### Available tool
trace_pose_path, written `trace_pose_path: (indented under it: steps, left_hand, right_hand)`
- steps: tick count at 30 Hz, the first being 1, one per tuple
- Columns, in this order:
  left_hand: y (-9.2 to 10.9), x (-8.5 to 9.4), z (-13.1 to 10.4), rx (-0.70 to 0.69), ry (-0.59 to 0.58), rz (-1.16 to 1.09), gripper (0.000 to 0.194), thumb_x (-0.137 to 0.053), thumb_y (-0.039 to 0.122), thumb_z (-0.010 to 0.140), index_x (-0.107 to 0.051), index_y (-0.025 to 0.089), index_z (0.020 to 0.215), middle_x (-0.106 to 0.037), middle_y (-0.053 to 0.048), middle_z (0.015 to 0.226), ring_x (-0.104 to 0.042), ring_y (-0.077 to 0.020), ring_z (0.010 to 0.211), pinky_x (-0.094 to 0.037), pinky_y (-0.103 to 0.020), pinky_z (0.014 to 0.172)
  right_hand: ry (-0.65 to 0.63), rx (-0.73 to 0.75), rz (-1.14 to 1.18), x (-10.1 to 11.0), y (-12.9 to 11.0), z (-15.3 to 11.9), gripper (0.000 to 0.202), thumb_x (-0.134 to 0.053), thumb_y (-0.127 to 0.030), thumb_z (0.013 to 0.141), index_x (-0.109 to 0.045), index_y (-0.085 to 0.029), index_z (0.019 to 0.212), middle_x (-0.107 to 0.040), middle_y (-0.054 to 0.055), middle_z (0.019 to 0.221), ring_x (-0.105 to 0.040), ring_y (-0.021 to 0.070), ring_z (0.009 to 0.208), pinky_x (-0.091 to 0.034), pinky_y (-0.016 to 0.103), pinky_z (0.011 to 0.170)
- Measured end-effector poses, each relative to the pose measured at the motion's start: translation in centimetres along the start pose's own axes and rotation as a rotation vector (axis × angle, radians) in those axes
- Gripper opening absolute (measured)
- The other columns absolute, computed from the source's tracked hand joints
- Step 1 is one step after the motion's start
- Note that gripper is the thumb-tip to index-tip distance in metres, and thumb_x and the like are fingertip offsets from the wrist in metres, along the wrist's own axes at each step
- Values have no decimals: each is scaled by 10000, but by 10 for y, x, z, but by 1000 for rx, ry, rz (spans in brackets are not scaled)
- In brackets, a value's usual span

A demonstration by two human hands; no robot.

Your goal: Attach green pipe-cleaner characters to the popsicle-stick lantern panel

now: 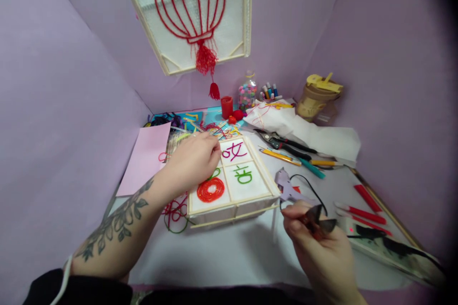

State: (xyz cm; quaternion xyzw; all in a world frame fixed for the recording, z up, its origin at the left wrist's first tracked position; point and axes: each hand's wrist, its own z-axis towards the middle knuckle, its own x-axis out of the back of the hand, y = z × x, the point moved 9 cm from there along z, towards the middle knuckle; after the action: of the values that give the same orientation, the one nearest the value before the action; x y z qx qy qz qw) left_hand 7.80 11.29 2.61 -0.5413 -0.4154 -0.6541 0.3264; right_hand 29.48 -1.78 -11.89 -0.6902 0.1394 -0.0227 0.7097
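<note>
A white box (246, 195) framed with pale sticks stands on the table, its top divided into panels. Green and purple yarn characters and a red-orange yarn coil (210, 190) decorate those panels. My left hand (200, 155) rests over the box's upper left part with its fingers curled; whatever they hold is hidden. To the right of the box, my right hand (318, 238) is closed around what looks like scissors (317, 223), with dark and orange parts showing. Just beyond this hand lies a lilac glue gun (284, 183) with a black cord.
Red and green yarn (176, 213) lies left of the box, near a pink sheet (145, 157). Pruning shears (282, 145), pencils (281, 156) and white cloth (304, 131) lie at the back right. Red sticks (368, 198) and a power strip (393, 252) are at the right. A framed lantern picture (232, 19) hangs above.
</note>
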Motion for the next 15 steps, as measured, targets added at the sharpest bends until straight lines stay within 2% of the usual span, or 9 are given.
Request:
trace_pose_path:
  steps: [5,9,12,15]
  left_hand:
    - [8,11,-4,-19,11,-23,227,-457,223,933,-613,176,776,-636,-75,826,-573,-238,799,-448,-375,723]
    - [41,20,-12,-132,-40,-38,210,-482,210,924,-615,183,763,-631,-58,804,-568,-220,776,-445,-356,705]
    - [66,14,-13,-229,-123,16,228,-488,182,913,-616,178,725,-623,-54,763,-560,-206,712,-437,-351,667]
    - [76,5,-9,-252,-178,105,238,-489,189,914,-628,176,721,-628,-64,759,-573,-220,705,-439,-369,664]
  right_hand:
    - [15,19,8,2,-3,3,122,-770,-313,798,-745,-235,889,-657,58,813,-553,179,672,-435,303,566]
    - [18,23,4,-1,-8,8,118,-763,-321,801,-745,-234,879,-658,55,814,-551,180,682,-434,312,588]
    - [14,46,28,-5,-11,10,119,-764,-326,799,-747,-228,864,-650,51,793,-528,174,659,-411,308,575]
    - [4,53,54,-7,-11,11,114,-760,-325,802,-748,-227,858,-641,46,770,-513,169,639,-395,309,568]
